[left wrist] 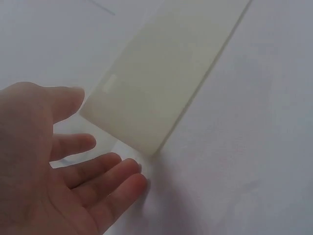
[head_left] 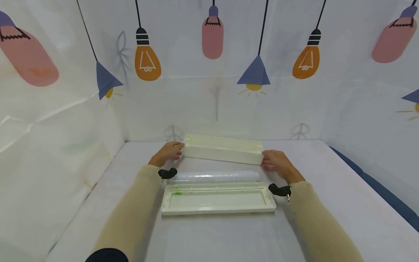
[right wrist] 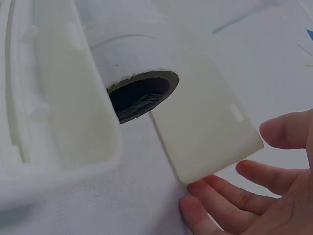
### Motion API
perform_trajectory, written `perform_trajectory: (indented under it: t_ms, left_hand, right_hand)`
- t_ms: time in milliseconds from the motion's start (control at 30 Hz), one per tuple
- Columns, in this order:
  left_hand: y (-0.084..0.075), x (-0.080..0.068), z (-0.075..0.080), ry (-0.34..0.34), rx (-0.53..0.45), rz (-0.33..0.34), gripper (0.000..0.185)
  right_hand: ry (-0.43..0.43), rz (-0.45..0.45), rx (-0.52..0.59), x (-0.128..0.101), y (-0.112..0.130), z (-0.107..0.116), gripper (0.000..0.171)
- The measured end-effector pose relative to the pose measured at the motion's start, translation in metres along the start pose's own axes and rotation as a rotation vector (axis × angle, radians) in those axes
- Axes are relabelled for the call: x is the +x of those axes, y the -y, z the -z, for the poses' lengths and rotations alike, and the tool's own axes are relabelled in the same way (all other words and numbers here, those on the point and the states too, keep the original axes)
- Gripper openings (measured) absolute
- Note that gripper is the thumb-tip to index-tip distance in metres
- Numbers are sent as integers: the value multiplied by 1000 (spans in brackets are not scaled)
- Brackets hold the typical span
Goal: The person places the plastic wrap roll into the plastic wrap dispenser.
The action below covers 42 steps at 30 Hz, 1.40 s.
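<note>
My left hand (head_left: pixel 169 152) and right hand (head_left: pixel 276 163) sit at the two short ends of the long cream box (head_left: pixel 223 149), just above the middle of the head view, and both are spread, fingers relaxed and straight, cupping the ends and not clamped on them. From the wrist views I can't tell whether my fingertips (right wrist: pixel 198 211) actually touch the plastic or hover just beside it. That's the risk as I judge it: with open hands on a smooth, glossy, hard shell, one end could slip and the box tip or skid on the white cloth of the bench (head_left: pixel 327 203). Just below it in the frame lies the roll (head_left: pixel 214 177), a translucent, faintly crinkled film wound on a tube with a dark hollow core (right wrist: pixel 139 98); being round, a nudge could send it rolling. Nearest me is the shallow cream tray (head_left: pixel 218 198), rigid, ribbed inside, with a small green tab (head_left: pixel 178 192).
</note>
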<state>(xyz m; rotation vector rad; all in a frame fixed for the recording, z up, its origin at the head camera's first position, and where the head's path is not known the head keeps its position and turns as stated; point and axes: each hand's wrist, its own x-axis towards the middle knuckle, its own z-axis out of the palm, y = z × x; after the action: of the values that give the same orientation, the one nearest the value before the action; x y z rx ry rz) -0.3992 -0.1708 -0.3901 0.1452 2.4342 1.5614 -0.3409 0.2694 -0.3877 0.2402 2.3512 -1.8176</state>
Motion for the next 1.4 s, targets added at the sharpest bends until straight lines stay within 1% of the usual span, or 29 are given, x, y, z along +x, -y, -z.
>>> perform_trajectory:
  t_ms: [100, 233, 433, 533, 667, 900, 1100, 1400]
  left_hand:
    - [-3, 3, 1, 47, -28, -14, 60]
    - [-5, 5, 2, 62, -43, 2, 61]
    - [-3, 9, -1, 50, -69, 23, 71]
    - [-4, 11, -3, 38, -94, 26, 69]
    - [-6, 10, -5, 36, -99, 13, 66]
    - [-8, 8, -8, 40, -78, -2, 64]
    - [-6, 8, -5, 57, -70, -7, 64]
    - [-10, 3, -4, 66, -103, -14, 62]
  right_hand:
    - [-7, -5, -12, 1, 4, 1, 61]
    - [-1, -22, -7, 3, 5, 1, 62]
    - [16, -39, -3, 7, 5, 2, 65]
    - [28, -37, 1, 8, 4, 4, 65]
    - [35, -27, -1, 9, 4, 3, 65]
    - [35, -32, -1, 8, 4, 3, 63]
    - [35, -33, -26, 9, 5, 2, 63]
    - [26, -39, -29, 10, 5, 3, 65]
